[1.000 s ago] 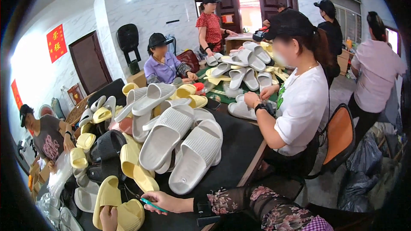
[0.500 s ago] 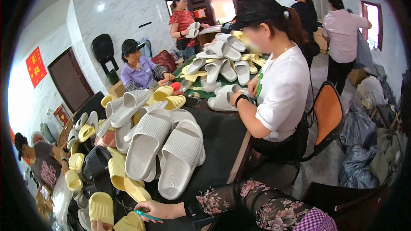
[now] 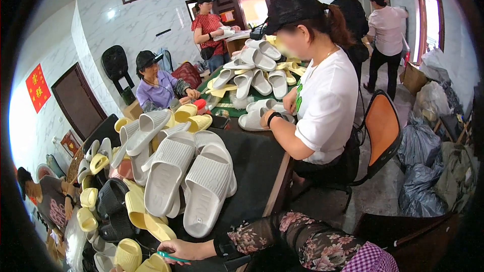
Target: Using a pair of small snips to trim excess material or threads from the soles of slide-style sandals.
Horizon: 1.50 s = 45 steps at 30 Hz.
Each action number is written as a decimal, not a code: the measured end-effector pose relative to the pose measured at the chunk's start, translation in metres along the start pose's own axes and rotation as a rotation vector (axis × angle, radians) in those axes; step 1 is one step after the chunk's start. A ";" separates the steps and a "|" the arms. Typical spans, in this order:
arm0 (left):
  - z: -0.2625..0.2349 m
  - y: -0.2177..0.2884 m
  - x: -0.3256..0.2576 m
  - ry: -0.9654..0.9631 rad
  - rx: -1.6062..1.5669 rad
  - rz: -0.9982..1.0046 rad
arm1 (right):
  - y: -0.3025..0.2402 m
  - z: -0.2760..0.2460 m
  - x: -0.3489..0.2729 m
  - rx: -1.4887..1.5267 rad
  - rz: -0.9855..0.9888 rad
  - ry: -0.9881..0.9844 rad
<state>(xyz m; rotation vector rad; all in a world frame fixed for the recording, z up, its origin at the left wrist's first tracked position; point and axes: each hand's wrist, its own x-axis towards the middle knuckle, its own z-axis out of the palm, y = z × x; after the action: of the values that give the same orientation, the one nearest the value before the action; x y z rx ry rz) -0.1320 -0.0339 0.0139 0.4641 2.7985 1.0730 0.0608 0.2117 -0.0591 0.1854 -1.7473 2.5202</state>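
My right hand is closed round a slim teal-green tool at the lower edge of the table; its exact kind does not show. Close to it, a yellow slipper stands tilted, with a second yellow slipper beside it. Only a sliver of my left hand shows at the lower edge, against the first yellow slipper, and most of its fingers are cut off. Just beyond lie a pair of large light-grey slippers on the dark table.
Yellow, grey and black slippers are heaped to the left. A co-worker in a white shirt handles grey slippers at the right side. Farther off, another slipper pile stands on a green mat. An orange-backed chair and grey bags are at right.
The yellow slipper and my left hand have moved down toward the lower edge. My right hand still holds the teal-green tool. The whole view has shifted slightly.
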 end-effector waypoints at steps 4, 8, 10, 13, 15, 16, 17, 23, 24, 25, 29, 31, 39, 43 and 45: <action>0.004 0.013 -0.008 -0.210 0.108 -0.060 | 0.000 0.001 -0.002 -0.047 0.014 0.009; 0.008 0.012 -0.026 -0.234 0.344 0.139 | -0.003 0.007 -0.006 -0.052 0.049 0.019; 0.016 0.005 -0.034 -0.258 0.121 0.198 | -0.014 0.008 -0.011 -0.109 0.065 0.024; 0.039 0.005 -0.033 -0.307 -0.365 -0.011 | -0.024 0.000 -0.018 -0.065 0.054 0.042; 0.055 0.014 -0.039 -0.296 -0.836 0.090 | -0.032 0.000 -0.017 -0.119 0.068 0.039; 0.055 0.010 -0.037 -0.250 -0.863 0.086 | -0.033 0.002 -0.015 -0.110 0.058 0.040; 0.058 0.014 -0.040 -0.244 -0.934 0.081 | -0.030 0.001 -0.013 -0.104 0.058 0.053; 0.056 0.042 -0.066 -0.066 -0.934 0.198 | -0.041 0.009 -0.017 -0.245 0.052 0.071; 0.053 0.046 -0.071 -0.022 -0.912 0.243 | -0.030 0.008 -0.015 -0.286 -0.063 0.046; 0.051 0.044 -0.074 0.016 -0.887 0.288 | -0.029 0.012 -0.015 -0.399 -0.101 0.016; 0.050 0.037 -0.083 0.075 -0.880 0.310 | -0.027 0.021 -0.019 -0.507 -0.050 0.002; 0.046 0.035 -0.085 0.096 -0.737 0.351 | -0.030 0.023 -0.019 -0.720 -0.057 -0.003; 0.046 0.033 -0.089 0.135 -0.787 0.398 | -0.034 0.027 -0.018 -0.810 0.035 -0.008; 0.049 0.040 -0.092 0.164 -0.798 0.412 | -0.035 0.028 -0.018 -0.851 0.036 -0.015; 0.051 0.040 -0.093 0.168 -0.813 0.443 | -0.034 0.029 -0.018 -0.857 0.039 -0.019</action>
<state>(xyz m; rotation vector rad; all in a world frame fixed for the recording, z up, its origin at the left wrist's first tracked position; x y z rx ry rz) -0.0235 -0.0035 0.0019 0.9136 2.1127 2.2585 0.0848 0.1967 -0.0196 0.1140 -2.6381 1.5654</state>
